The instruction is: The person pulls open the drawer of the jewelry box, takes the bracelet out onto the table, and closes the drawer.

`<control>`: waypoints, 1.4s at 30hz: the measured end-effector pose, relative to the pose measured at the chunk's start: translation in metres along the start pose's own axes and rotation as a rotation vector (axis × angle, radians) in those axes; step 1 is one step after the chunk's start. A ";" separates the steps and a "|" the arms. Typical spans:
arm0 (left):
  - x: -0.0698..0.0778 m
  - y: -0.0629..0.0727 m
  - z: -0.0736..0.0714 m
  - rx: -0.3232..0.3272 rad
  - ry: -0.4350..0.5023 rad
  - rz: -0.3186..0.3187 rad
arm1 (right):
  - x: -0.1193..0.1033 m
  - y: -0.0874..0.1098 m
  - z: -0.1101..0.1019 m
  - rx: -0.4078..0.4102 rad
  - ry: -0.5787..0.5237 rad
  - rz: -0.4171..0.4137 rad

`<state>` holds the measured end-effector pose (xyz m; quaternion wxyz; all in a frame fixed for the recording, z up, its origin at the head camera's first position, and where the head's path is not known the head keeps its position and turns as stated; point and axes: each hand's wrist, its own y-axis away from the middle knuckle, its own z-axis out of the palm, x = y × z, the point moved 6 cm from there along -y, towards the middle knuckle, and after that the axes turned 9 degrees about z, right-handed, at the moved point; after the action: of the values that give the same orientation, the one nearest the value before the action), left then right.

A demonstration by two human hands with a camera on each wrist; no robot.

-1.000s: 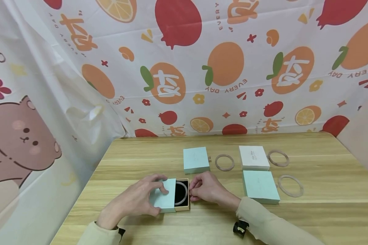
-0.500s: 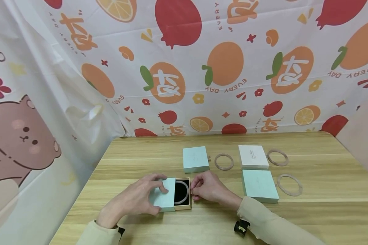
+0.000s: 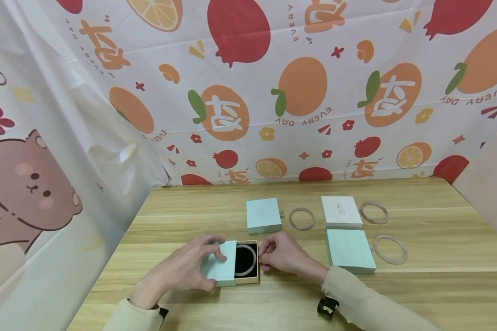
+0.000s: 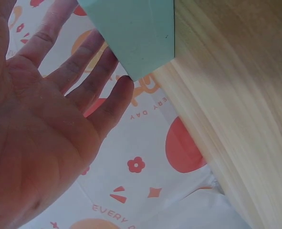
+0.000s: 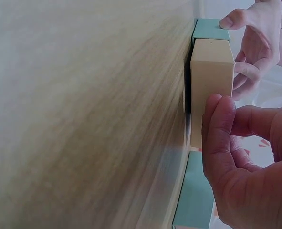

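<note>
A mint-green jewellery box sleeve (image 3: 229,272) lies on the table, its tan drawer (image 3: 247,280) partly out toward the right. Inside, on black lining, rests a pale bangle (image 3: 254,259). My left hand (image 3: 186,265) holds the sleeve, thumb at the near side and fingers over the top and far side; the left wrist view shows fingertips touching the sleeve's edge. My right hand (image 3: 285,253) pinches at the drawer's outer end, thumb and forefinger together. In the right wrist view those fingertips meet before the drawer's front face; whatever lies between them is hidden.
Behind stands another mint box (image 3: 263,215) with a bangle (image 3: 302,228) beside it. To the right are a white box (image 3: 340,211) and a mint box (image 3: 350,250), each with a bangle on its right. A patterned curtain (image 3: 290,151) hangs behind the wooden table (image 3: 290,299).
The drawer has slid a little further right out of the sleeve, my right hand moving with it. My left hand keeps its place on the sleeve.
</note>
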<state>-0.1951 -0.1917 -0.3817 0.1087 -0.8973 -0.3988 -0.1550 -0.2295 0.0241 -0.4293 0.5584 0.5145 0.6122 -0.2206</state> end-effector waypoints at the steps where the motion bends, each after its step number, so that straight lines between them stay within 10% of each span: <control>1: 0.000 0.000 0.000 0.003 0.000 0.001 | 0.000 0.000 0.000 0.000 0.003 -0.003; 42: 0.000 0.001 0.001 0.015 -0.012 0.007 | 0.004 0.004 -0.008 0.018 0.034 -0.038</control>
<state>-0.1941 -0.1924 -0.3823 0.1134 -0.8987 -0.3976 -0.1462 -0.2289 0.0342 -0.4295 0.5391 0.5114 0.6291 -0.2279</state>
